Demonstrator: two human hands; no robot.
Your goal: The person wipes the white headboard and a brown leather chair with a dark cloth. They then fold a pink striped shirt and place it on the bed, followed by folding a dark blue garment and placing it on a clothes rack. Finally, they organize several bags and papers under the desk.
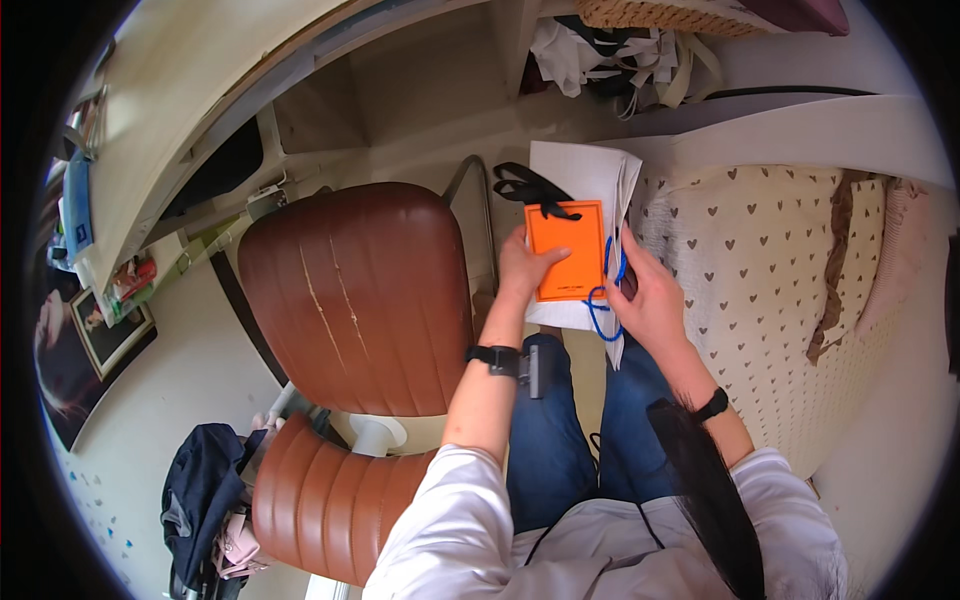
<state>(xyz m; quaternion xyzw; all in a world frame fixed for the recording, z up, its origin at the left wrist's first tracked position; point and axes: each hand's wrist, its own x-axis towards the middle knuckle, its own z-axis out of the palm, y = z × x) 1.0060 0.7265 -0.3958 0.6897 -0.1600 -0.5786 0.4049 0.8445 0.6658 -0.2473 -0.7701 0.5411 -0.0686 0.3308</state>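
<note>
In my left hand (525, 262) is a small flat orange box or gift bag (570, 244), its thumb pressed on the front face. A black ribbon (525, 186) trails from its top edge, and small print runs along the bottom. Directly behind it is a folded white paper bag (577, 172) with a blue rope handle (600, 307). My right hand (649, 296) grips the right side of this bag, thumb near the rope. Whether the left fingers also reach around the white bag is hidden.
To the left stands a brown leather chair (360, 300) with a cracked seat. A bed with a heart-patterned cover (750, 255) lies on the right. A desk (187, 75) curves across the upper left, and bundled bags (615, 60) sit on a shelf at the top.
</note>
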